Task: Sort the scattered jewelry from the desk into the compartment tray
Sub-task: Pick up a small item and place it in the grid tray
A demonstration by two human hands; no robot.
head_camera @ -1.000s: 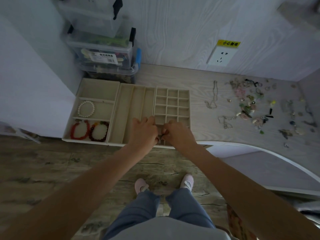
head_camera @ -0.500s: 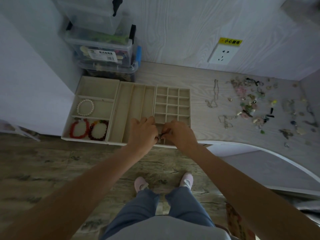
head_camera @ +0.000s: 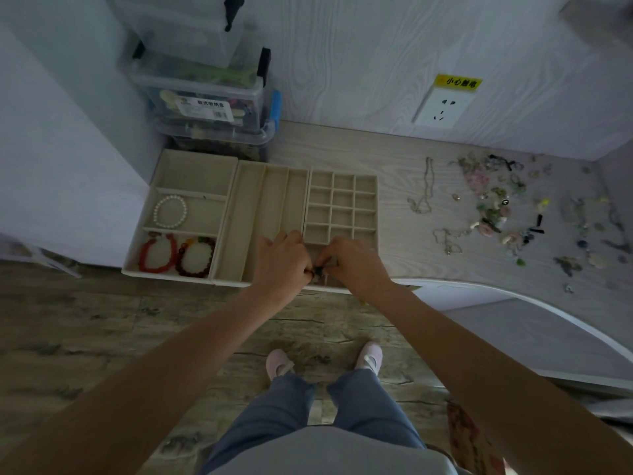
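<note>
Jewelry piece (head_camera: pixel 319 270) (small, dark, unclear), pinched by both hands' fingers (head_camera: pixel 310 267), tray (head_camera: pixel 342 207) front corner hidden.

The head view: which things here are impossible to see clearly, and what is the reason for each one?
- Small dark item in the head view: pinched between left hand and right hand; the fingers cover it, so its kind is unclear.
- Near cells of the grid tray: hidden under both hands.
- Scattered jewelry on the desk: too small and dim to identify single pieces.
- Stacked clear boxes: the top one is cut by the upper edge.
</note>
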